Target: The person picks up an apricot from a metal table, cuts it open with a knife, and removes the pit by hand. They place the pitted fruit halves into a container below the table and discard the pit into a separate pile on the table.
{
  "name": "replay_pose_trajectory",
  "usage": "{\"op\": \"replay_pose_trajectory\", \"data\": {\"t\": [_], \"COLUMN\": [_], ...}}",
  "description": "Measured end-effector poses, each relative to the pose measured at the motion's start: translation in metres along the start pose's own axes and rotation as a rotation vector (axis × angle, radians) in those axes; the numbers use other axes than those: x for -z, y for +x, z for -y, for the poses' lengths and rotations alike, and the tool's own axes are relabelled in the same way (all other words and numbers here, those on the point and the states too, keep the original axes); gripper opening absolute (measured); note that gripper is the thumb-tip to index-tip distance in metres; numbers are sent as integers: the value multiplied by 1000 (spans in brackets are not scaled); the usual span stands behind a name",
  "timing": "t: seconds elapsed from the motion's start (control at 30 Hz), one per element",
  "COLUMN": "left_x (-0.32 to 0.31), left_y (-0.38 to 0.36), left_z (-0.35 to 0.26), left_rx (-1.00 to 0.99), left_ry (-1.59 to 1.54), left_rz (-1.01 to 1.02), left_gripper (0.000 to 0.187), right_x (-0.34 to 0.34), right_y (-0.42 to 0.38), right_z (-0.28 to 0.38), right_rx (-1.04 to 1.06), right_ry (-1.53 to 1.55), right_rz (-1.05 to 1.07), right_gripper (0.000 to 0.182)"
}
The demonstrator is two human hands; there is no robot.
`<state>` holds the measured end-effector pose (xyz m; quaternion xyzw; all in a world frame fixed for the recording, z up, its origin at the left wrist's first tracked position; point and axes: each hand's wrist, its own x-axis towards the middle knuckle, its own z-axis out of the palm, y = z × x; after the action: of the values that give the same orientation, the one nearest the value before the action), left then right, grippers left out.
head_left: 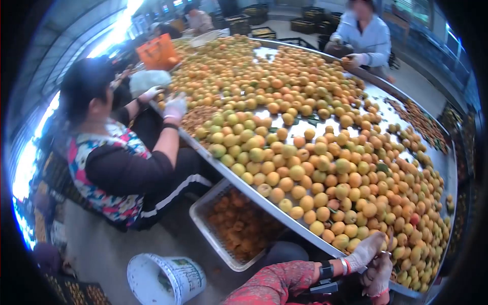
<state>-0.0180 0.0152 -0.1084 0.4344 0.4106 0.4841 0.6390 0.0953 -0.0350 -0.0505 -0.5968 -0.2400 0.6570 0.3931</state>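
At the lower right, close to the table's edge, are my two gloved hands. My left hand (367,251), below a red patterned sleeve and a dark wristband, has its fingers curled at the near edge of the apricots (351,203). Just below it, my right hand (377,278) is closed too, fingers bent towards the left. A small pale glint shows between the hands; what they hold is too small to make out. Yellow-orange apricots lie heaped on the metal table (237,179) right beside both hands.
A crate (201,223) of orange fruit pieces stands under the table edge, near a white bucket (152,279). A co-worker (117,157) sits at left; another person (363,38) works across the table. An orange bag (156,52) and small brown heaps (419,122) are farther off.
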Motion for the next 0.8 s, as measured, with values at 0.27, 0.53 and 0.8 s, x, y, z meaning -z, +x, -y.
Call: {"op": "replay_pose_trajectory", "data": {"t": [0.27,0.53,0.8], "left_x": [24,30,27], "left_y": [32,18,16], "left_z": [141,-34,-48], "left_rx": [-602,331,336], "left_ry": [977,-858,-778], "left_rz": [-47,-23,-98], "left_gripper": [35,72,75], "right_x": [6,-25,-22], "right_y": [8,-11,-8], "right_z": [-1,29,24], "right_rx": [-319,367,646], "right_ry": [563,-495,-947], "right_rz": [603,-19,-49], "right_gripper": [30,21,20]}}
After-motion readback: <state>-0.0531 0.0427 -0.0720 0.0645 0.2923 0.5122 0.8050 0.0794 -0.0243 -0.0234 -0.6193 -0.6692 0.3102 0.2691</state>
